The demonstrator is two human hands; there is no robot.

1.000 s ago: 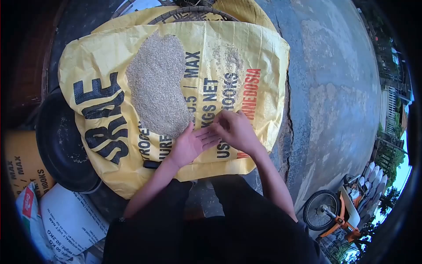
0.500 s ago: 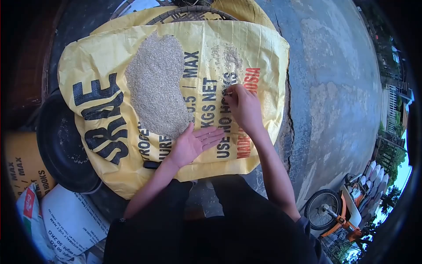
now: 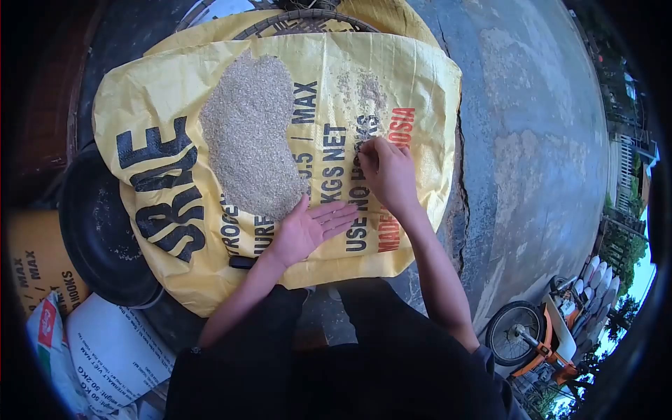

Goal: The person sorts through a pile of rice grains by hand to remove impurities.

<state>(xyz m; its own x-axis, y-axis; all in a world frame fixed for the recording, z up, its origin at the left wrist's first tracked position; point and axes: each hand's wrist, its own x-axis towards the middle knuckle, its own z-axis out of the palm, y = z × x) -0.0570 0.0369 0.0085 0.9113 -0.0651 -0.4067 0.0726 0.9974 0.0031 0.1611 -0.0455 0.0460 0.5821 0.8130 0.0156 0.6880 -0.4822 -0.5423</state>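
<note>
A yellow printed sack (image 3: 280, 269) lies flat in front of me, with a large heap of pale grains (image 3: 252, 140) on its left half and a thin scatter of grains (image 3: 371, 91) at its upper right. My left hand (image 3: 308, 229) is palm up with fingers spread, holding nothing, just below the heap's lower end. Over the sack's right half, below the scatter, my right hand (image 3: 385, 171) has thumb and fingertips pinched together; anything between them is too small to make out. A small black object (image 3: 242, 262) lies near my left wrist.
A black basin (image 3: 101, 231) stands left of the sack, above white and yellow bags (image 3: 115, 350). A woven basket (image 3: 308, 21) shows beyond the sack's far edge. Cracked concrete floor (image 3: 525, 154) extends right, with an orange motorbike (image 3: 549, 336) at the lower right.
My right hand has shifted very slightly, its fingers a little more curled. My left hand has stayed in place.
</note>
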